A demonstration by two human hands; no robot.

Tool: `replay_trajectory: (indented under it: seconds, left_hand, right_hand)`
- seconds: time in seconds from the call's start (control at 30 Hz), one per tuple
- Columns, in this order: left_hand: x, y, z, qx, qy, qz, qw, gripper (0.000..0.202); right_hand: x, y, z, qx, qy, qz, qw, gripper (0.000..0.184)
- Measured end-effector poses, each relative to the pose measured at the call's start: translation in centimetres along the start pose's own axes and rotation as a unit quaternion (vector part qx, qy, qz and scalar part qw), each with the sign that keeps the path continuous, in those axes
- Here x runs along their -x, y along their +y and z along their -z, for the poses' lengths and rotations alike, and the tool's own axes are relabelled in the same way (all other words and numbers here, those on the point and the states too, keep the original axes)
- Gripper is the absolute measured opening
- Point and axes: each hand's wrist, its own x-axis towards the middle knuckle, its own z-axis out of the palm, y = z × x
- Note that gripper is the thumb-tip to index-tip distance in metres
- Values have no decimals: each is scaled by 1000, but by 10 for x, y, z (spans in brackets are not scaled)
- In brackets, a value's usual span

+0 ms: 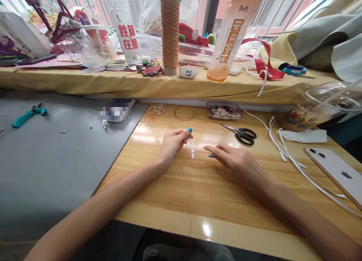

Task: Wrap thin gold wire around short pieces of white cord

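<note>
Left hand pinches a white strip, its free end hanging just below that grip. Right hand seems to pinch thin thread, running rightward from the strip; judged best: strip steady, thread evenly taut.

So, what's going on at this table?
Someone's left hand pinches a narrow white strip. Their right hand seems to pinch a thin thread reaching toward the strip's lower end. The scissors lie untouched on the wooden table, beyond the right hand.
</note>
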Motion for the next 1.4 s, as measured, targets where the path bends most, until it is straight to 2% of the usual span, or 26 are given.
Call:
replay_trajectory:
  seconds: [0.13,0.27,0.5,0.9,1.17,1.4]
  left_hand:
    - [2,1,-2,9,-6,18,1000,37]
    - [2,2,-1,16,-6,29,999,37]
    - [1,1,-1,19,-14,28,999,35]
    - [1,2,-1,22,-23,31,999,34]
    - [3,2,-3,-8,-23,38,999,37]
    - [3,-2,-3,-59,-47,19,997,33]
  right_hand:
    - [1,-9,2,51,43,46,997,28]
    - [1,-6,3,126,75,98,984,29]
    - [0,-4,3,168,104,125,972,29]
    - [2,-4,0,188,91,138,968,29]
    - [1,-6,2,208,119,159,958,17]
    - [2,-3,-3,177,104,133,970,17]
